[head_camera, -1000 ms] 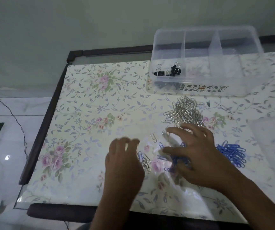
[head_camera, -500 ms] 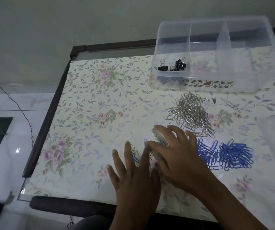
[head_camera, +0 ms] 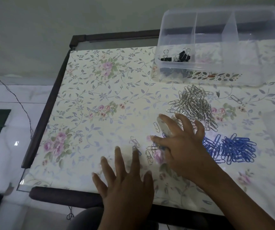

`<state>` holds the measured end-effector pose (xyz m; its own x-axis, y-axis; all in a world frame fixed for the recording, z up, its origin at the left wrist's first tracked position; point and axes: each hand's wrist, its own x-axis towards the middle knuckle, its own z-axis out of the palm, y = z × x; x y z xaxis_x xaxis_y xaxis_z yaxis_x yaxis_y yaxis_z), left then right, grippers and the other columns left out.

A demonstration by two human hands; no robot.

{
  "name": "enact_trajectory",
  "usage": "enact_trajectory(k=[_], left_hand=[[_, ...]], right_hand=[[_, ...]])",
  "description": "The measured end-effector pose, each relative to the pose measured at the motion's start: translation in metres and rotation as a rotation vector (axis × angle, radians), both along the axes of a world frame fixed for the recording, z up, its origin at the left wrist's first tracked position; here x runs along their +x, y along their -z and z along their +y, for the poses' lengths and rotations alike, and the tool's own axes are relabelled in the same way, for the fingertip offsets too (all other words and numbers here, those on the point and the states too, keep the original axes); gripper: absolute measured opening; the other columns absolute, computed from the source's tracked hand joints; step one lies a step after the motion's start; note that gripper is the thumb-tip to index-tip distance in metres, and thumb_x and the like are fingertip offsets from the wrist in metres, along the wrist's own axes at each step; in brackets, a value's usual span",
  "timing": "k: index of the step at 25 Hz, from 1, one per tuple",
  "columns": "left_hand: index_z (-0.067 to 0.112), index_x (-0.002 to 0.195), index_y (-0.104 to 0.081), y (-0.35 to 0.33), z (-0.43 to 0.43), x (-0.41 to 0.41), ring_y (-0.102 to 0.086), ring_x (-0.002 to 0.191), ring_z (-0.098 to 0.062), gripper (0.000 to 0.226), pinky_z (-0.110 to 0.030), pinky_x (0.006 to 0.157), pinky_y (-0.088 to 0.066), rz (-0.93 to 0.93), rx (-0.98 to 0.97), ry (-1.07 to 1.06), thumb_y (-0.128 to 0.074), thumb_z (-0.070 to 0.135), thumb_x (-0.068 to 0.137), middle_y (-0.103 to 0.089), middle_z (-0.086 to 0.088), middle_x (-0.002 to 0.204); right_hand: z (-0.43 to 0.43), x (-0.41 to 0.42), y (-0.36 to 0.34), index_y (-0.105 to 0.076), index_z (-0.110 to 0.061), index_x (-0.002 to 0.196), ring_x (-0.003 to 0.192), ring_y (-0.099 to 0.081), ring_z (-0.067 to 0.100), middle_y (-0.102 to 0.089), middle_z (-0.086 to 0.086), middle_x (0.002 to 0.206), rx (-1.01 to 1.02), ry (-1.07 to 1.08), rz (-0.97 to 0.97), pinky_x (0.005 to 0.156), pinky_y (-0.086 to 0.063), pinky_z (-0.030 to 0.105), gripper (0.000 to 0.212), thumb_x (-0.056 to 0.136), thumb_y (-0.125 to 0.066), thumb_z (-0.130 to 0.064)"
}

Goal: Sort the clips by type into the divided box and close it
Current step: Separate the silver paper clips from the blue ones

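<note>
Tablecloth [head_camera: 100, 97] floral, tiled floor [head_camera: 9, 130] beside; left hand [head_camera: 126, 185], right hand [head_camera: 183, 146] atop, grip spread.

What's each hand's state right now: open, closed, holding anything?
Left hand: open, fingers spread flat on the table, holding nothing.
Right hand: open, fingers spread over loose paper clips, no grip visible.

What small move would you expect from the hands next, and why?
Probably the right hand sweeps the loose silver clips up into the silver pile. They lie mixed with a few blue ones, apart from the blue pile, and only black binder clips are in the divided box.
</note>
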<state>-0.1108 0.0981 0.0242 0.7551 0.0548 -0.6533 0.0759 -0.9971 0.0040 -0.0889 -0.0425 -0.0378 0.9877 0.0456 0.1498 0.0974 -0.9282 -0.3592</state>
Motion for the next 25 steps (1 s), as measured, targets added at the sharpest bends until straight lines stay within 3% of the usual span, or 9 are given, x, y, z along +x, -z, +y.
enact_trajectory(k=[4,8,12,15,18,22,25], left_hand=[[0.051,0.136,0.019,0.0,-0.005,0.0,0.032,0.135,-0.032,0.057,-0.054,0.109,0.012,0.004,-0.056,0.024,-0.02,0.052,0.094,0.039,0.005,0.146],[0.053,0.137,0.013,0.007,-0.012,0.005,0.033,0.135,-0.03,0.052,-0.053,0.109,0.013,-0.08,-0.135,0.03,-0.017,0.05,0.094,0.037,0.007,0.146],[0.052,0.137,0.006,0.021,-0.017,0.013,0.03,0.135,-0.029,0.069,-0.054,0.11,0.009,-0.221,-0.233,0.095,0.004,0.053,0.068,0.032,0.008,0.146],[0.052,0.138,-0.004,0.026,-0.02,0.014,0.028,0.136,-0.028,0.08,-0.055,0.11,0.008,-0.27,-0.302,0.113,0.005,0.051,0.058,0.028,0.008,0.147],[0.053,0.136,-0.012,0.022,-0.024,0.015,0.03,0.135,-0.024,0.075,-0.053,0.11,0.008,-0.258,-0.337,0.154,0.001,0.054,0.063,0.029,0.011,0.146],[0.045,0.136,-0.024,0.016,-0.022,0.024,0.019,0.138,-0.018,0.047,-0.049,0.114,0.0,-0.333,-0.354,0.107,-0.032,0.039,0.09,0.018,0.009,0.149],[0.047,0.137,-0.022,0.023,-0.02,0.013,0.014,0.14,-0.025,0.059,-0.052,0.112,-0.006,-0.333,-0.274,0.162,-0.019,0.046,0.079,0.012,0.006,0.152]], right_hand=[[-0.005,-0.001,-0.004,-0.073,-0.033,0.069,0.115,-0.031,0.029,-0.058,0.008,0.124,0.044,0.046,-0.006,0.093,-0.014,0.045,0.027,0.061,-0.052,-0.017],[-0.015,0.002,-0.005,-0.073,-0.035,0.066,0.115,-0.034,0.029,-0.06,0.006,0.121,0.009,0.083,-0.027,0.092,-0.015,0.042,0.025,0.057,-0.057,-0.019],[-0.025,-0.003,-0.007,-0.073,-0.038,0.062,0.112,-0.035,0.029,-0.062,0.007,0.118,-0.027,0.058,0.01,0.088,-0.017,0.042,0.029,0.051,-0.055,-0.018],[-0.034,-0.01,-0.01,-0.071,-0.041,0.06,0.11,-0.035,0.027,-0.064,0.005,0.116,-0.05,0.004,0.015,0.091,-0.018,0.045,0.028,0.05,-0.056,-0.02],[-0.04,-0.011,-0.016,-0.073,-0.039,0.066,0.112,-0.038,0.028,-0.062,0.005,0.119,-0.032,-0.004,0.001,0.089,-0.029,0.062,0.031,0.059,-0.048,-0.022],[-0.035,-0.008,-0.014,-0.071,-0.038,0.082,0.113,-0.04,0.031,-0.059,0.007,0.122,-0.054,0.015,0.007,0.091,-0.022,0.05,0.041,0.067,-0.035,-0.029],[-0.034,-0.009,-0.006,-0.069,-0.039,0.087,0.114,-0.034,0.03,-0.056,0.008,0.127,-0.097,0.03,0.046,0.09,-0.016,0.047,0.043,0.068,-0.032,-0.032]])
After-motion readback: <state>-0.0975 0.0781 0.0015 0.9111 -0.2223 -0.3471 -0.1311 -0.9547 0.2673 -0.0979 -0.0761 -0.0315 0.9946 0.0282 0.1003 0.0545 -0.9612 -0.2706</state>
